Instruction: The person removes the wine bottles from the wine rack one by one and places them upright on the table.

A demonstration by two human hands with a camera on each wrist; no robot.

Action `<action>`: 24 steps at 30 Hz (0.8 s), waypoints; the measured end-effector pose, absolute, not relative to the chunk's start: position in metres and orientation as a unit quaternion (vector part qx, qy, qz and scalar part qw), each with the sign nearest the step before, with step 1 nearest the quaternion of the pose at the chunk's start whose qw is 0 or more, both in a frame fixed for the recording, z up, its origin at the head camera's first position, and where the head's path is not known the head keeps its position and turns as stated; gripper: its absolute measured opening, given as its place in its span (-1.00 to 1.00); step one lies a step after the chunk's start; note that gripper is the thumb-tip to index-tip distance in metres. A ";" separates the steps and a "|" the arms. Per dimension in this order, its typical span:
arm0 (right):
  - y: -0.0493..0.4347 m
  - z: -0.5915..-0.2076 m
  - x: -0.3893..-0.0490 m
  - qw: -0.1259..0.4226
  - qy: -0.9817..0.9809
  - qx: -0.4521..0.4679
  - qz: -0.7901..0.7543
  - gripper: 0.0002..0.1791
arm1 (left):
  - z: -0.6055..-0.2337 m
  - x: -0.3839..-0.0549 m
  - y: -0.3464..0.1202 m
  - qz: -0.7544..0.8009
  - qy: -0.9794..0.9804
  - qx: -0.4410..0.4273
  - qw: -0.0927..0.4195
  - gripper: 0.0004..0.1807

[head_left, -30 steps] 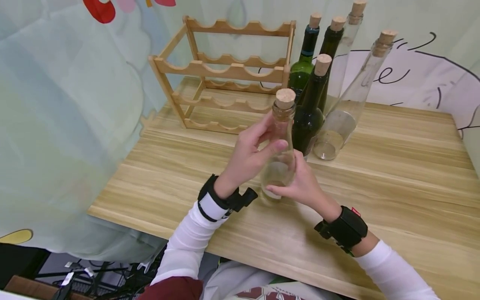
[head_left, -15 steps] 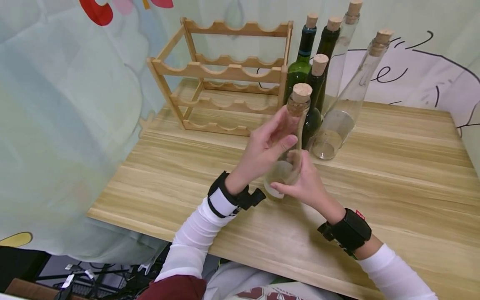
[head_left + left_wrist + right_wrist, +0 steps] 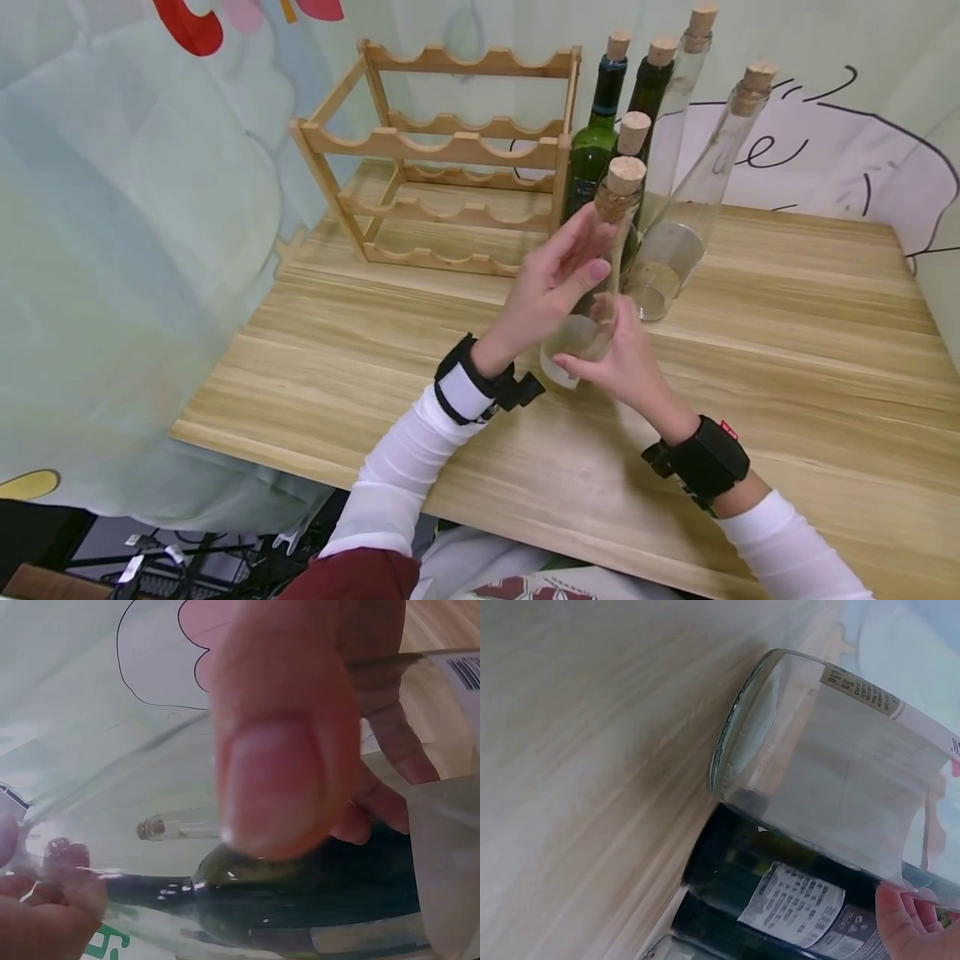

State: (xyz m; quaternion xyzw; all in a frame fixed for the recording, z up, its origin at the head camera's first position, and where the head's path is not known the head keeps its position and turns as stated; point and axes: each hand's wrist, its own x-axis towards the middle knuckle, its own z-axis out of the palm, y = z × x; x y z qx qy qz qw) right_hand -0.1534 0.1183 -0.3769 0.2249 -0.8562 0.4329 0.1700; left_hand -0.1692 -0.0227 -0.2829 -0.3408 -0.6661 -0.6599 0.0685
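Note:
Both hands hold a clear glass bottle (image 3: 573,337) with a cork (image 3: 626,175) in its mouth. It leans to the right in the head view. My left hand (image 3: 543,287) grips it below the neck, thumb along the near side. Lower down, my right hand (image 3: 626,358) grips the body, its thumb near the base. In the right wrist view, the clear bottle (image 3: 847,772) shows a pale label and its thick base. I cannot tell whether the base touches the table. A dark corked bottle (image 3: 633,133) is partly hidden behind it.
A wooden bottle rack (image 3: 442,146) stands at the back left, its scalloped rails bare. Beside it are a green bottle (image 3: 596,150), another dark bottle (image 3: 651,87) and two clear bottles, the nearer clear one (image 3: 675,242) leaning in view. The wooden table (image 3: 337,358) has a front edge near the person.
Both hands have moved right and slightly away from the person, carrying the clear bottle with them. It now covers more of the dark bottle behind. The rack and other bottles stay put.

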 end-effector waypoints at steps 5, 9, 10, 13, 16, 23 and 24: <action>0.121 -0.377 -0.157 0.178 -0.849 0.233 0.438 -0.18 | -0.283 -0.174 -0.019 -0.660 -0.664 -0.345 0.070 -0.39; 0.122 -0.377 -0.159 0.182 -0.851 0.230 0.436 -0.16 | -0.284 -0.176 -0.018 -0.656 -0.666 -0.347 0.071 -0.40; 0.122 -0.377 -0.159 0.182 -0.850 0.230 0.437 -0.15 | -0.284 -0.176 -0.018 -0.655 -0.668 -0.347 0.073 -0.40; 0.122 -0.377 -0.159 0.182 -0.852 0.228 0.435 -0.16 | -0.284 -0.177 -0.017 -0.651 -0.672 -0.345 0.077 -0.39; 0.123 -0.376 -0.160 0.181 -0.853 0.227 0.433 -0.18 | -0.283 -0.177 -0.017 -0.648 -0.674 -0.344 0.085 -0.39; 0.130 -0.370 -0.161 0.134 -0.867 0.216 0.429 -0.07 | -0.289 -0.185 -0.018 -0.641 -0.674 -0.355 0.097 -0.47; 0.134 -0.369 -0.161 0.119 -0.872 0.213 0.424 -0.05 | -0.292 -0.188 -0.021 -0.637 -0.677 -0.355 0.100 -0.50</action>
